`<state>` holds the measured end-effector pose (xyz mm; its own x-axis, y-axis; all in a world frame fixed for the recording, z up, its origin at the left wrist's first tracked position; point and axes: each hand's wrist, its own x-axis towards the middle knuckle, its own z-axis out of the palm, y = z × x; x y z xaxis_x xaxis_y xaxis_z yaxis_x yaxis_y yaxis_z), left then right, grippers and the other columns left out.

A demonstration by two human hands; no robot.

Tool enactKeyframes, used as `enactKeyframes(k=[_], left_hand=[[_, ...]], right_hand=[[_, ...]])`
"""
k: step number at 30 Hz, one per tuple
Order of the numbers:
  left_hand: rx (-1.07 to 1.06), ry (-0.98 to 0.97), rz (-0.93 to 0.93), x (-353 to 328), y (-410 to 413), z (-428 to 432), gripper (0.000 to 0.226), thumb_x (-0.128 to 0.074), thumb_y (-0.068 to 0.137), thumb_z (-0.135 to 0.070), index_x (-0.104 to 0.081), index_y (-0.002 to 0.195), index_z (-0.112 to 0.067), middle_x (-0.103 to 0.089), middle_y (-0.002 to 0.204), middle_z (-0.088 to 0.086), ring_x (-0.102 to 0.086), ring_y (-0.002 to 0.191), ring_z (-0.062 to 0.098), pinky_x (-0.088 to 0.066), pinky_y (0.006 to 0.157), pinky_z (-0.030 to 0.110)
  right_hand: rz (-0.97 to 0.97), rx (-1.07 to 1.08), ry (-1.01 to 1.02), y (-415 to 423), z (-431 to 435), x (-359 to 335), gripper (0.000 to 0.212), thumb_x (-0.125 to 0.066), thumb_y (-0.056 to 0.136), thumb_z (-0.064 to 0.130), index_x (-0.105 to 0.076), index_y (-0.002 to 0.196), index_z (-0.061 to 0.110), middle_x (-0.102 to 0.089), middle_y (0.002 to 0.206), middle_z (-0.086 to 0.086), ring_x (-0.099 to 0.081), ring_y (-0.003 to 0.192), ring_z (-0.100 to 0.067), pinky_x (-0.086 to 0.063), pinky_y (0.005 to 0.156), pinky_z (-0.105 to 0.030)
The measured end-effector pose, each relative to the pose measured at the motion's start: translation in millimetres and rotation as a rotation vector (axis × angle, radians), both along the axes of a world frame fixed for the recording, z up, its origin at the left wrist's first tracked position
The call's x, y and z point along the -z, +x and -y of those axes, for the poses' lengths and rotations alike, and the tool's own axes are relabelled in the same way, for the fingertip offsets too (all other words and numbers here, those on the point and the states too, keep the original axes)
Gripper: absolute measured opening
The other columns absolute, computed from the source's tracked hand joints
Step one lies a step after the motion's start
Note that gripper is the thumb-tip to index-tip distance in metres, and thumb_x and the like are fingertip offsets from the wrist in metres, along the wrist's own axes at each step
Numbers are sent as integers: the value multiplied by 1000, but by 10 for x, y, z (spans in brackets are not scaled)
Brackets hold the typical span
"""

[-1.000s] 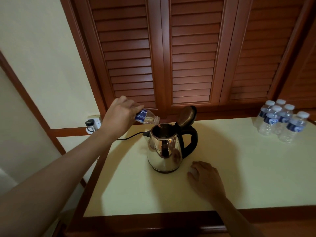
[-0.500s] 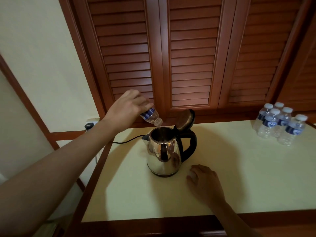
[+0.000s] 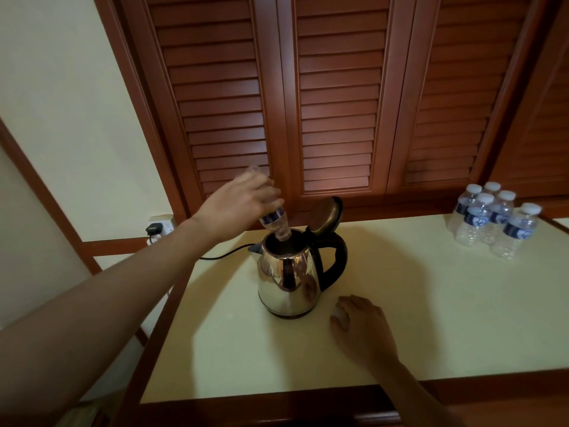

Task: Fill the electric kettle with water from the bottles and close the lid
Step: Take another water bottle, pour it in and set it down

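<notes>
Dark red-brown louvred shutters (image 3: 335, 97) are filling the back wall above a pale yellow desk (image 3: 431, 318) edged in the same wood. A cream wall (image 3: 61, 87) is running along the left, carrying a socket (image 3: 160, 226) with a plug in it.

Blue labels on the held bottle (image 3: 275, 217) and grouped bottles (image 3: 492, 221), print too small to read

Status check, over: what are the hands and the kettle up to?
Left hand holds bottle upended, neck in kettle mouth. Lid open. Right hand resting on table. Nothing in the way.
</notes>
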<state>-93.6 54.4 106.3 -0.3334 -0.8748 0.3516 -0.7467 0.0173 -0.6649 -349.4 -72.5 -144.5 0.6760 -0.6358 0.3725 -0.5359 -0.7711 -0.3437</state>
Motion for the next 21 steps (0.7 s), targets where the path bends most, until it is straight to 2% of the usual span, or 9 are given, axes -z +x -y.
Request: enactKeyframes(k=[3,6,8,10,12,15,17,19,21], left_hand=[[-9,-27,-10,15,9,-17,47,-71,84,-5,-64,130,-8,-64,128,13,-53,120,36,-43,102,51],[-17,-94,-23,-4,3,-57,46,-69,84,-6,-63,130,-6,-64,126,15,-53,114,35,-41,99,48],[-65,-183,-111,-38,15,-89,47,-74,82,-8,-64,128,-6,-66,122,16,-56,107,35,-44,91,47],[-118,-278,-279,-21,15,-157,52,-82,78,-15,-64,126,-8,-69,115,14,-57,98,34,-47,82,45],[-160,-373,-530,103,12,-275,60,-87,73,-24,-64,127,-13,-70,112,9,-59,97,28,-49,79,41],[-184,-522,-989,397,-56,-499,61,-90,70,-35,-67,125,-21,-72,110,-2,-64,97,14,-53,81,32],[-217,-578,-1236,654,-175,-646,57,-89,70,-35,-68,122,-25,-71,106,-9,-63,91,-1,-51,79,18],[-275,-609,-1373,950,-329,-774,56,-89,70,-34,-68,121,-26,-70,101,-13,-62,88,-8,-47,75,9],[-299,-608,-1478,1232,-489,-866,55,-88,71,-32,-68,121,-24,-71,101,-13,-63,89,-6,-52,76,16]], right_hand=[[-9,2,6,-6,-11,-10,38,-53,86,45,-66,115,24,-66,117,8,-56,114,-14,-39,96,-31],[-12,-3,19,-9,-9,-7,43,-48,85,48,-65,118,24,-65,120,9,-55,116,-13,-38,97,-31],[-6,-5,19,-2,-4,2,47,-45,84,50,-65,116,24,-65,118,8,-56,115,-14,-40,96,-33],[-7,-8,17,-1,-5,1,46,-45,83,50,-66,115,24,-66,117,8,-57,114,-14,-41,95,-33],[-11,-7,13,1,-1,0,44,-47,84,49,-66,116,25,-65,118,9,-56,115,-13,-40,96,-32],[-16,-5,22,3,1,1,43,-49,84,48,-65,116,25,-65,119,10,-55,116,-12,-40,97,-32],[-20,-7,19,6,-2,-1,42,-48,84,47,-65,115,25,-65,118,10,-55,116,-11,-40,96,-32],[-29,-8,6,13,-3,-4,40,-46,84,47,-65,112,25,-65,116,10,-55,114,-11,-40,94,-32],[-34,-11,2,17,1,-8,37,-47,85,45,-66,111,25,-66,115,9,-56,113,-13,-41,93,-33]])
